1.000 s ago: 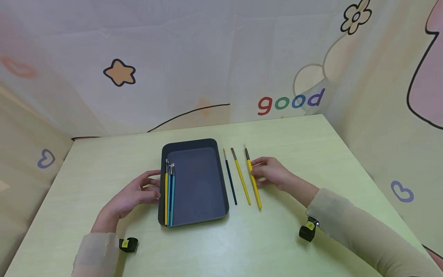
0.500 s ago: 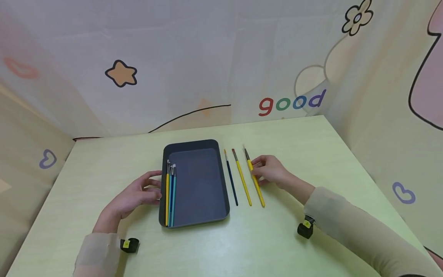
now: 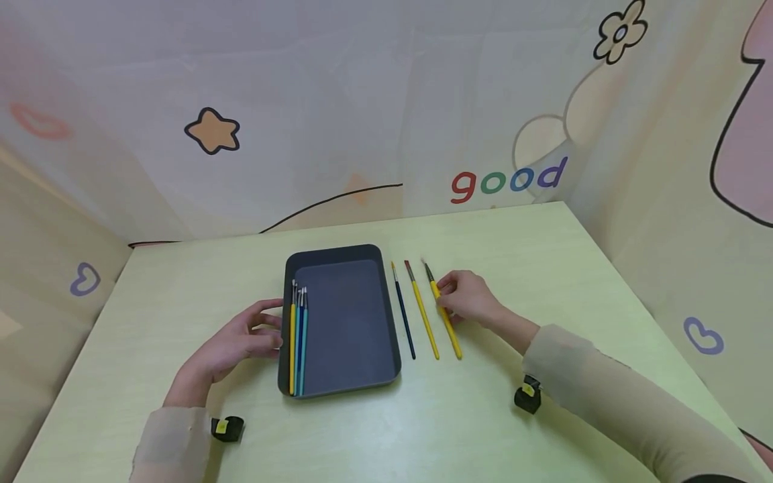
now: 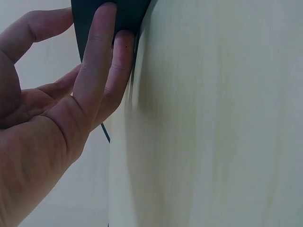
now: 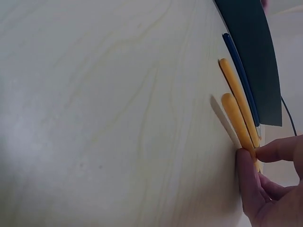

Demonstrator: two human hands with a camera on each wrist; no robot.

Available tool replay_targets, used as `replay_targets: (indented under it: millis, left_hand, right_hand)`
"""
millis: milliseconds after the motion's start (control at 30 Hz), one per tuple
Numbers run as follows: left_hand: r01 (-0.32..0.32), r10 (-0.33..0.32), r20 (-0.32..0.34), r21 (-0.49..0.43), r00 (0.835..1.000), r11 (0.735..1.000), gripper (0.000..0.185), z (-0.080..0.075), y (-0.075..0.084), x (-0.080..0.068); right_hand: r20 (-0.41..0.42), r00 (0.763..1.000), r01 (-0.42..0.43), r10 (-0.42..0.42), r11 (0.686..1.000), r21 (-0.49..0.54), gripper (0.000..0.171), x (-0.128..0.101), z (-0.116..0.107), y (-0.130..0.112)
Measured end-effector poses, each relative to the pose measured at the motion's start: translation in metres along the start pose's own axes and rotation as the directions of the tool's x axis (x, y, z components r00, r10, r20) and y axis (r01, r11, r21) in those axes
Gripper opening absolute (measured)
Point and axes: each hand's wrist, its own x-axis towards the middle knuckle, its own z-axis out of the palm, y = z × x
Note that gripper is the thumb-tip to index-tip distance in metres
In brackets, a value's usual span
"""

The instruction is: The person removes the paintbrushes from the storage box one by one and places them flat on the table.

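The right hand (image 3: 468,297) lay on the pale green bench (image 3: 543,268), its grip narrowed to a pinch on the thick yellow brush (image 3: 443,314), thumb and fingertips closed on the upper part of the handle near the ferrule. That brush was the rightmost of three lying side by side just right of the dark tray (image 3: 350,322); the thinner yellow brush (image 3: 422,312) lay next to it, and the dark blue brush (image 3: 404,314) nearest the tray. The left hand (image 3: 235,342) rested at the tray's left wall, fingers extended and touching its outer side. Inside the tray, along that left wall, lay a bundle of brushes (image 3: 297,339).
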Motion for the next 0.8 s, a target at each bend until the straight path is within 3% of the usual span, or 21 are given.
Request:
replay_targets:
  millis: [233,800]
  left_hand:
    - [-0.005,0.005,-0.002,0.001,1.0,1.0,0.078,0.002,0.001,0.0]
    - [-0.012,0.012,0.0,0.005,1.0,1.0,0.078,0.001,-0.001,-0.003]
  right_hand:
    - [-0.005,1.0,0.012,-0.012,1.0,-0.022,0.03,0.0,-0.002,0.0]
    - [-0.035,0.989,0.143,-0.145,0.989,-0.037,0.025,-0.016,-0.007,-0.008]
